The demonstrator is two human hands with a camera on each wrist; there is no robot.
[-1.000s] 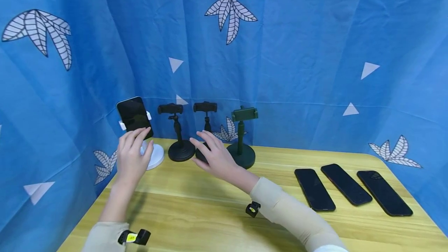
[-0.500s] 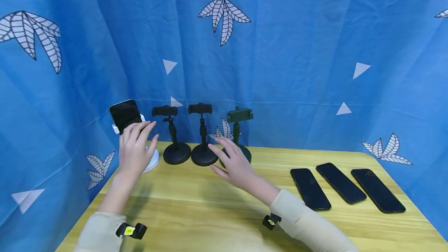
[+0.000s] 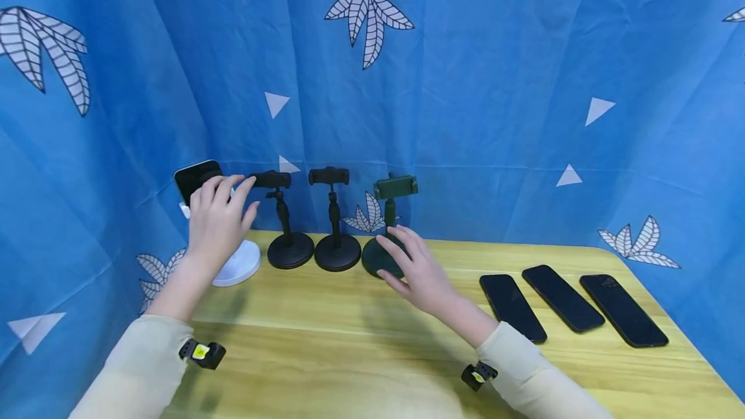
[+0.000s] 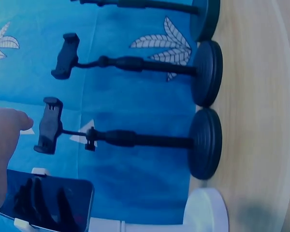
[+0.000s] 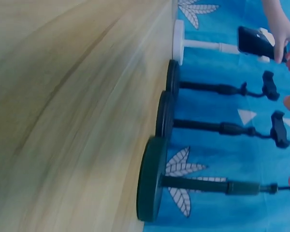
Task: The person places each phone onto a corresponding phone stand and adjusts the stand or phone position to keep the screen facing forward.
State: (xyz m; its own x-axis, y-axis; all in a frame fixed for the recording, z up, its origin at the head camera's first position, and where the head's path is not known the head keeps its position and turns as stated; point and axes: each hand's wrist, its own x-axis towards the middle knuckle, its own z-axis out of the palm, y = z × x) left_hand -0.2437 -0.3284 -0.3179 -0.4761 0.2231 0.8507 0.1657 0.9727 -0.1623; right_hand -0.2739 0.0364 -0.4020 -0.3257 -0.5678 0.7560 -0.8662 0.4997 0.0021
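Observation:
My left hand (image 3: 216,222) is raised in front of a smartphone (image 3: 194,180), its fingers loosely bent and spread. The phone sits tilted in the clamp of a white phone stand (image 3: 241,264), partly hidden by that hand. In the left wrist view, the dark screen of the phone (image 4: 50,200) reflects fingers. My right hand (image 3: 421,273) hovers with parted fingers, overlapping the base of a dark green phone stand (image 3: 396,187). Between the hands stand two black phone stands, one on the left (image 3: 285,212) and another on the right (image 3: 334,212), both with nothing in their clamps.
Three dark smartphones lie flat on the wooden table (image 3: 326,354) at the right: a left one (image 3: 512,308), a middle one (image 3: 563,298) and a right one (image 3: 624,310). A blue patterned curtain (image 3: 495,83) hangs behind the table and along its left side.
My right hand has moved right, from before the right black stand to the green one. My left hand has risen higher in front of the phone. The head view has shifted slightly.

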